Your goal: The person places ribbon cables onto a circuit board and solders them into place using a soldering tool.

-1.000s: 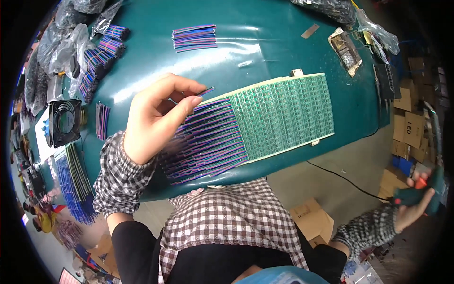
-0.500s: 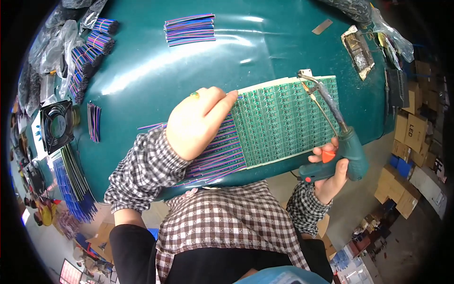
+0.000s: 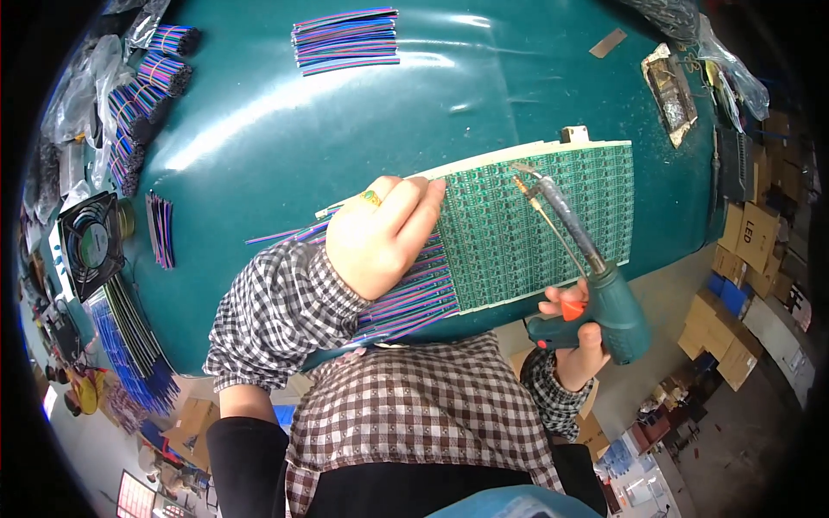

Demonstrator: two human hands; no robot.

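A panel of green circuit boards (image 3: 540, 233) lies on the table in front of me, with rows of pink, blue and black wires (image 3: 410, 304) running off its left side. My left hand (image 3: 376, 233), a ring on one finger, rests over those wires. Its thumb and fingertips are pinched together at the panel's far left part; what they hold is hidden. My right hand (image 3: 580, 352) grips a green soldering gun (image 3: 623, 315) with a red trigger. The gun's tip and thin feed tube reach over the boards, right of my left fingertips.
A stack of loose wires (image 3: 345, 41) lies at the far side. Wire bundles (image 3: 164, 73), a small black fan (image 3: 91, 242) and a few wires (image 3: 161, 229) sit left. A small metal block (image 3: 574, 134) touches the panel's far edge. A dirty tray (image 3: 669, 95) stands far right.
The soldering gun has moved left, its tip going from the metal block at the panel's far edge to above the boards. My left hand stays pinched at about the same place on the panel.
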